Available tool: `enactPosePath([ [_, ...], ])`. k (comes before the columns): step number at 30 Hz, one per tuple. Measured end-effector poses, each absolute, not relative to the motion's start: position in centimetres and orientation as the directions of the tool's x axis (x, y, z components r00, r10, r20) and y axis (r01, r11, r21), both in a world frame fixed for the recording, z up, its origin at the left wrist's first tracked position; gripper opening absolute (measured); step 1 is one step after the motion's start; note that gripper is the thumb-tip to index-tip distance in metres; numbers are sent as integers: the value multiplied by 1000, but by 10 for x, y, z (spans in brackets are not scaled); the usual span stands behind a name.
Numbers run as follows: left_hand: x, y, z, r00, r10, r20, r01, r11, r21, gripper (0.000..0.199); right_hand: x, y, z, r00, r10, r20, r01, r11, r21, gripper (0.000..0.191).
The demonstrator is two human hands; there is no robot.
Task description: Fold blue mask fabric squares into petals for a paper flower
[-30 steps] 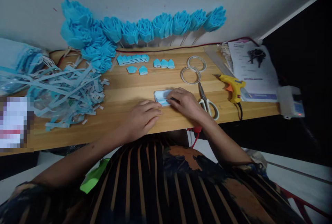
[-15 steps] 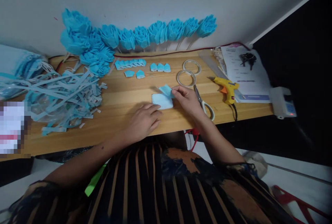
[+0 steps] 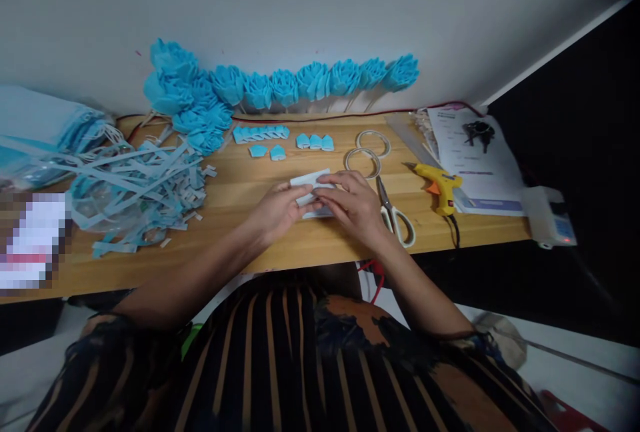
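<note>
A pale blue piece of material (image 3: 306, 181) is held up between both hands over the table's front part. My left hand (image 3: 285, 211) grips its left side, thumb on top. On its right side, my right hand (image 3: 353, 202) pinches it, fingers bent and partly over it. Another pale piece (image 3: 316, 213) shows beneath the hands. Behind them lie small folded blue pieces: a row (image 3: 261, 133), a shorter row (image 3: 315, 143) and two single ones (image 3: 277, 153). White-handled scissors (image 3: 393, 214) are just right of my right hand.
Blue fabric flowers (image 3: 313, 81) line the wall. Cut strips (image 3: 145, 182) pile up at left. Two tape rings (image 3: 363, 163), a yellow glue gun (image 3: 440, 187), papers (image 3: 487, 172) with keys (image 3: 479, 133) and a white box (image 3: 547, 215) are at right.
My left hand has lifted from the flat piece and now grips the material. My right hand has moved in beside it and turned. The whole view has shifted slightly.
</note>
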State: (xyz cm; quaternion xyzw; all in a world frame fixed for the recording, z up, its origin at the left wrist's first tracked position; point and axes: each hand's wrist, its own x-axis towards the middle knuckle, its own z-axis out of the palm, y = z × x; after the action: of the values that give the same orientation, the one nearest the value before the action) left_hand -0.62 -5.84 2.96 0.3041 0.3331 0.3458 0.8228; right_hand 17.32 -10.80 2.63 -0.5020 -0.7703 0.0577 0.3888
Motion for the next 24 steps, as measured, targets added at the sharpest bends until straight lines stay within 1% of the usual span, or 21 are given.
enactPosePath([
  [3,-6,-53,30,483,807,-341,-386,545,744,15,179,-111,26,-136,825,548,719,463,-519,26],
  [5,-7,-50,32,469,815,-341,-355,527,772,15,186,-113,27,-62,840,540,700,422,-577,32],
  [8,-10,-45,36,478,823,-307,-309,485,818,18,193,-112,25,9,875,484,655,361,-664,37],
  [10,-12,-43,36,498,825,-267,-290,448,845,22,193,-107,23,4,895,446,622,347,-702,37],
  [13,-14,-40,33,508,833,-221,-283,403,870,29,191,-99,21,-58,906,420,595,369,-714,34],
  [16,-20,-33,24,463,860,-214,-282,372,884,36,199,-99,22,-57,904,424,637,360,-682,29],
  [18,-25,-27,18,389,894,-223,-291,350,890,34,212,-109,22,-22,896,444,709,327,-625,27],
  [20,-30,-22,15,328,913,-243,-304,345,888,26,227,-129,21,-46,891,452,813,296,-501,26],
  [22,-33,-19,14,310,919,-243,-309,339,889,20,238,-154,16,-78,906,417,890,251,-380,25],
  [24,-34,-19,15,312,922,-231,-289,324,901,19,241,-179,7,-42,935,353,926,169,-338,26],
])
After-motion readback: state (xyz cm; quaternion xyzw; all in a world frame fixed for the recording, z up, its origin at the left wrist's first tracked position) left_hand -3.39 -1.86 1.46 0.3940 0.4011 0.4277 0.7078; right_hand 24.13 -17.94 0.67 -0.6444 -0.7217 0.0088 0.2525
